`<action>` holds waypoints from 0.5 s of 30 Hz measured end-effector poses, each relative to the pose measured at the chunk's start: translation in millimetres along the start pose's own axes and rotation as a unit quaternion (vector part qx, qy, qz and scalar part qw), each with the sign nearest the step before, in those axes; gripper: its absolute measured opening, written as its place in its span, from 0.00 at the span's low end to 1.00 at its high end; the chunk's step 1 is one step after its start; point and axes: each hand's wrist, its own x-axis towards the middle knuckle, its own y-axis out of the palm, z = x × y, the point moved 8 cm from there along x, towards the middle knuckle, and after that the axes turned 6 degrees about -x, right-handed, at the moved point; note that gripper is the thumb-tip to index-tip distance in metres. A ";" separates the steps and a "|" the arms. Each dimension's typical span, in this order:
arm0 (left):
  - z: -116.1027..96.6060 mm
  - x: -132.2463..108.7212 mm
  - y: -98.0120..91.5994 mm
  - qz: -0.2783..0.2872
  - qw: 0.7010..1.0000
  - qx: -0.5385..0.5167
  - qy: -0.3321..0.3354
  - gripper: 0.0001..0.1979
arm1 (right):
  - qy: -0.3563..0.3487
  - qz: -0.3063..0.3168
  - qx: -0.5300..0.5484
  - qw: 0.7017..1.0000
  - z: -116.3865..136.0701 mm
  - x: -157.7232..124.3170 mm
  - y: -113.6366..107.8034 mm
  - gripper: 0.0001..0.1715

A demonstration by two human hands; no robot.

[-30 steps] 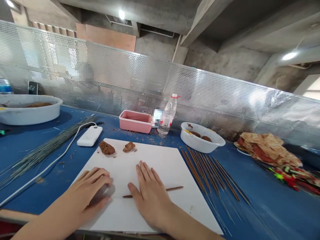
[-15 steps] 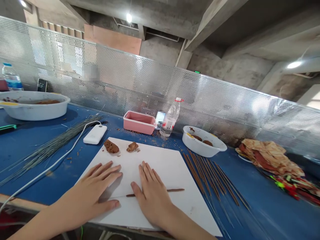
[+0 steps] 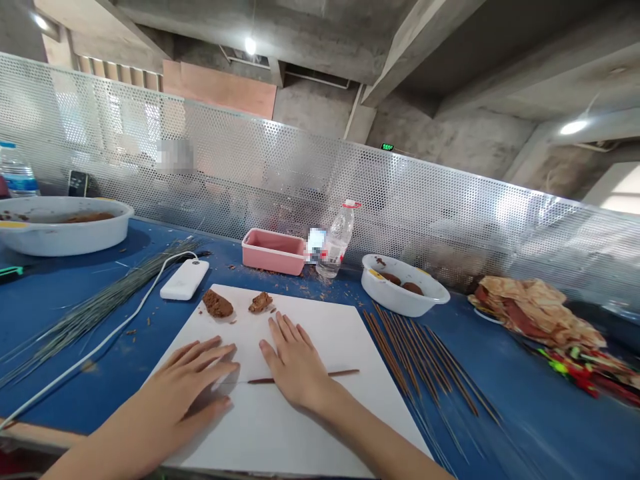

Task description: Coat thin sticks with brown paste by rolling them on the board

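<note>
My right hand [image 3: 297,363] lies flat, fingers stretched out, over the middle of a thin brown rolled stick [image 3: 345,372]. Both ends of the stick show on either side of the palm. A fine wire runs from its left end toward my left hand [image 3: 187,380], whose fingers are spread over the left part of a white board [image 3: 285,433]. Whether the left hand touches that wire I cannot tell. Beyond the hands, at the board's far edge, sit a larger brown clay-like lump [image 3: 217,305] and a smaller lump [image 3: 261,303].
Several brown-coated wires [image 3: 410,347] lie right of the board. Bare wires [image 3: 115,293], a white power bank [image 3: 185,279] and its cable are at left. Behind stand a pink box [image 3: 274,260], a bottle [image 3: 337,243], white basins [image 3: 407,303] [image 3: 75,240] and a perforated screen [image 3: 425,207].
My right hand has slid forward across the board, away from me, and the brown stick has rolled along under it. My left hand stays spread at the left. The camera view has shifted slightly.
</note>
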 end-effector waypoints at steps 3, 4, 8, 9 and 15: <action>-10.0 6.9 -4.7 0.015 0.999 -0.041 0.029 0.13 | 0.002 0.009 0.007 1.000 2.6 -6.4 1.2 0.44; -14.0 9.8 -5.9 0.023 0.997 -0.063 0.036 0.10 | 0.002 0.011 0.009 1.000 3.6 -9.1 1.1 0.44; -22.1 22.7 -8.1 0.047 0.992 -0.113 0.035 0.12 | -0.032 0.020 0.040 0.998 1.4 -16.6 -8.3 0.43; -20.9 26.2 -7.8 0.058 0.992 -0.110 0.028 0.13 | -0.047 0.015 0.067 0.997 -3.7 -16.4 -14.8 0.42; -11.4 55.2 -14.3 0.120 0.991 -0.064 -0.006 0.16 | 0.005 -0.091 0.251 0.964 -94.2 0.0 -57.0 0.29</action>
